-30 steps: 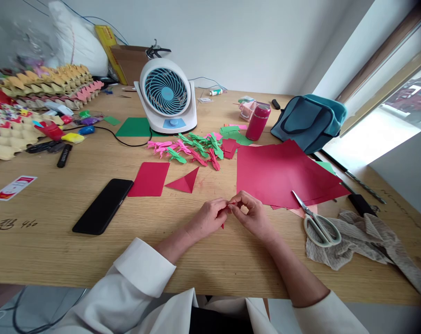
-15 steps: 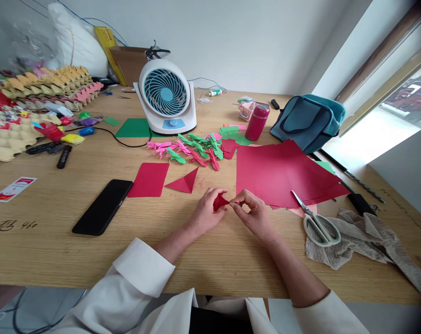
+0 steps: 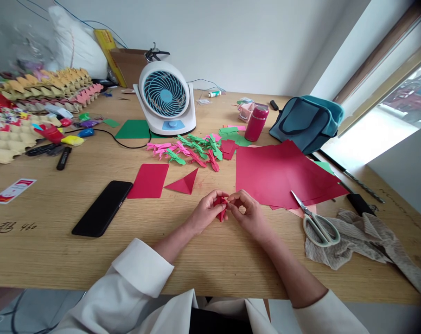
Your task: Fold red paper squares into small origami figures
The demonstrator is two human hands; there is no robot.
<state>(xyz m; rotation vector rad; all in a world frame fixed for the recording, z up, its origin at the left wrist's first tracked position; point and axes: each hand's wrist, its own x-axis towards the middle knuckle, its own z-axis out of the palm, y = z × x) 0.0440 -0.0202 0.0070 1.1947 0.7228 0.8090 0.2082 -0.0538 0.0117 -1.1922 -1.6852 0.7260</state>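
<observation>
A small folded piece of red paper (image 3: 221, 214) is held between both my hands above the table. My left hand (image 3: 207, 212) is closed around its left side, thumb in front. With thumb and index finger, my right hand (image 3: 247, 212) pinches its right edge; part of the paper is hidden by the fingers. Just beyond lie a folded red paper triangle (image 3: 185, 183) and a stack of red paper rectangles (image 3: 148, 181). Farther back is a pile of folded pink, green and red paper figures (image 3: 196, 150).
Large red sheets (image 3: 276, 171) lie to the right, with scissors (image 3: 320, 227) on a crumpled cloth (image 3: 356, 241). A black phone (image 3: 102, 208) lies at left. Behind stand a fan (image 3: 166, 99), a red bottle (image 3: 257, 123) and a teal bag (image 3: 306, 123). Egg trays (image 3: 12, 132) are far left.
The red paper has been turned and folded in my fingers, its point now facing down. My right fingers have shifted slightly on its edge.
</observation>
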